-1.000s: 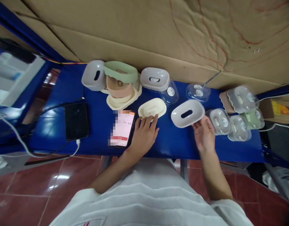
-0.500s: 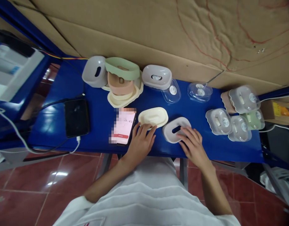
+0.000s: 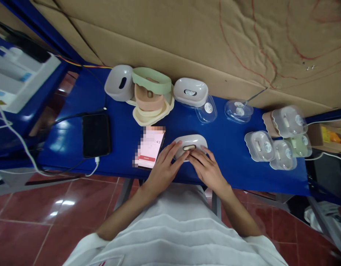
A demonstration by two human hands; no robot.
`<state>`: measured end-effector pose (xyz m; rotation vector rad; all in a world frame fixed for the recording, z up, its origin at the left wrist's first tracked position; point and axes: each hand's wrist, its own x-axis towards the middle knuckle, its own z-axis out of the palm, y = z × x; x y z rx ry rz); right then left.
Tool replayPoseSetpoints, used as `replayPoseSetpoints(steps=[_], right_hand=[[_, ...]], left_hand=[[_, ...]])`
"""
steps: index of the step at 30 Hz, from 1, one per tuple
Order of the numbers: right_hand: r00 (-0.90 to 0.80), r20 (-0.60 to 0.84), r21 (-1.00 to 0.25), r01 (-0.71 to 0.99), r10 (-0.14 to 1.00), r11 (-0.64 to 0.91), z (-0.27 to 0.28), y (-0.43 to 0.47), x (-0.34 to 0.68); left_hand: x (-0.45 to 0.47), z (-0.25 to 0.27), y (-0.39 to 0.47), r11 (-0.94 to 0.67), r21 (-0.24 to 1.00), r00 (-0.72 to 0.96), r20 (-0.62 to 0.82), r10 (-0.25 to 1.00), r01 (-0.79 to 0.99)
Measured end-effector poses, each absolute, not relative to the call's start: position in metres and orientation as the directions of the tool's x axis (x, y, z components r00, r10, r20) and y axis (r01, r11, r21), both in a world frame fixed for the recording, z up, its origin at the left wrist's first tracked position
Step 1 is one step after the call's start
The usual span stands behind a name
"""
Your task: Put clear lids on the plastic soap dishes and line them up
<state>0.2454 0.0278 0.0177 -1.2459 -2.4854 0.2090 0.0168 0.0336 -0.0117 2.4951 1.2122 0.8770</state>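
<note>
The left hand [image 3: 165,165] and right hand [image 3: 210,171] rest, fingers outstretched, on a grey dish [image 3: 196,139] on the table [image 3: 228,155], a cream piece [image 3: 189,147] showing through its slot (seemingly seated, but lidless). Lidded dishes [image 3: 262,145] off to the right look done; loose dishes [image 3: 112,84] and clear lids [image 3: 238,111] at the back appear left.

At centre of the frame, pale grey is being shown by a dish [image 3: 196,139], deep blue by the tabletop [image 3: 226,149] around it. Upper left of centre, a sage-green holder [image 3: 152,80] and a peach holder [image 3: 148,102] are being seen. Across the top, brown cardboard [image 3: 159,44] is being streaked with wavy red.
</note>
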Motion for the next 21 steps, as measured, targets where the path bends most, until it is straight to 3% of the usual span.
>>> replayPoseSetpoints(steps=[5, 7, 10, 13, 16, 21], right_hand=[[-0.638, 0.263, -0.346, 0.638, 0.723, 0.688, 0.02, 0.037, 0.261], [-0.565, 0.339, -0.385, 0.646, 0.752, 0.659, 0.021, 0.058, 0.27], [-0.251, 0.39, -0.386, 0.829, 0.886, 0.405, 0.016, 0.113, 0.277], [-0.043, 0.275, -0.356, 0.923, 0.96, 0.144, 0.007, 0.169, 0.281], [-0.04, 0.181, -0.38, 0.919, 0.983, 0.107, 0.003, 0.185, 0.292], [-0.201, 0.097, -0.537, 0.814, 0.975, 0.221, 0.015, 0.114, 0.328]], left_hand=[[0.009, -0.017, 0.035, -0.659, 0.45, 0.544, 0.372, 0.752, 0.603], [0.01, -0.015, 0.034, -0.657, 0.448, 0.547, 0.365, 0.753, 0.606], [0.014, -0.01, 0.033, -0.629, 0.481, 0.511, 0.367, 0.777, 0.611], [0.016, -0.005, 0.031, -0.557, 0.55, 0.426, 0.359, 0.831, 0.623], [0.016, -0.003, 0.028, -0.477, 0.617, 0.357, 0.317, 0.878, 0.625], [0.012, -0.001, 0.031, -0.434, 0.729, 0.391, 0.245, 0.887, 0.53]])
